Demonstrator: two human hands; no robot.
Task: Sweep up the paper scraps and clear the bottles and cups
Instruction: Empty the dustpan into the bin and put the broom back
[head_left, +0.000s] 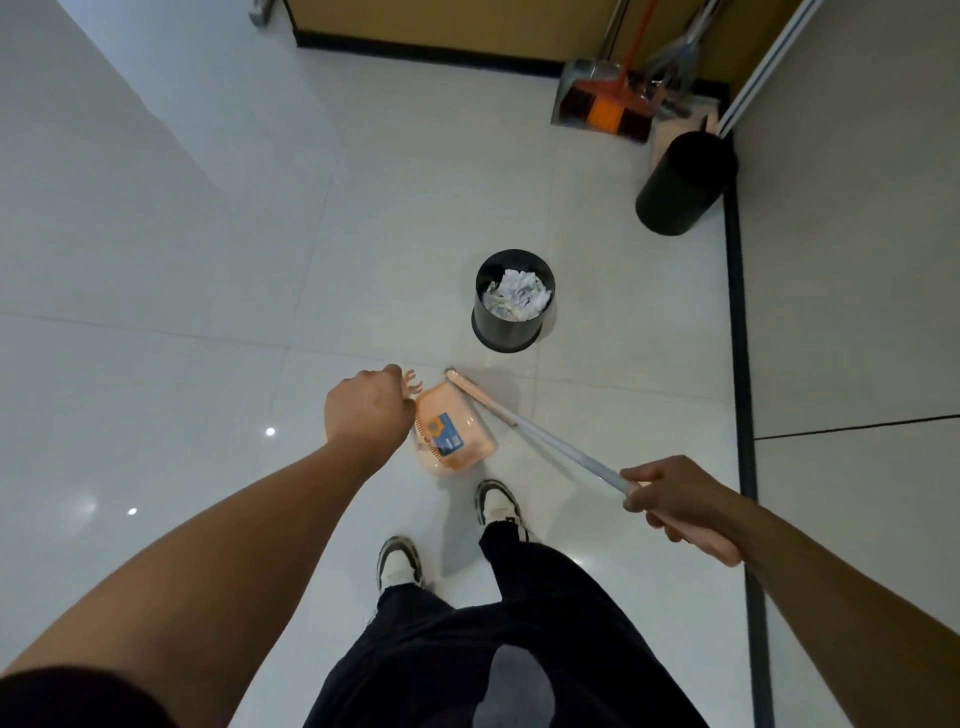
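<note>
- Right hand (675, 506): curled around the slim pale broom handle (561, 449).
- Left hand (366, 410): fisted at the glossy pink plastic dustpan (454, 431); grip cannot be told.
- Cylindrical black bin (511, 304): crumpled paper scraps (517, 296) are held inside.

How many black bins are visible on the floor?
2. One black bin, holding paper scraps, stands just beyond the pink dustpan; the other bin stands by the right wall.

A blue label (448, 434) sits on the pink dustpan (454, 428); its print is too small to read.
</note>
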